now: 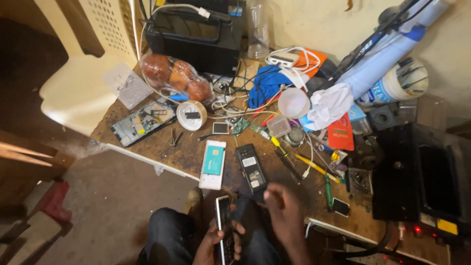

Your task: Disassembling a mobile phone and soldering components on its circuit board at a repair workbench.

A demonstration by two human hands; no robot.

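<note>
Left hand (216,243) sits low over the lap, at about 6 o'clock in the view, its fingers wrapped round the edge of a slim phone (224,228) that stands nearly on its side, long axis running toward 12 o'clock. Right hand (283,208) hovers just to the 3 o'clock side of that phone, blurred, fingers bunched and pointing toward the bench; whether it grips anything cannot be told. Both forearms rise from the bottom edge above dark jeans (169,233). Just beyond the right hand, toward 12 o'clock, a black handset with its back off (250,168) lies flat on the worn wooden bench (181,154), and beside it at 9 o'clock rests a white device with a teal panel (214,164). Toward 2 o'clock lie a yellow-handled screwdriver (314,166) and a red card (340,132). Farther out at 10 o'clock a stripped circuit board in its frame (143,121) lies near the bench edge, with a clear bag of brown buns (175,74) behind it. At 12 o'clock a blue cloth (266,83) is tangled with cables, and a black box (196,34) stands against the wall.
</note>
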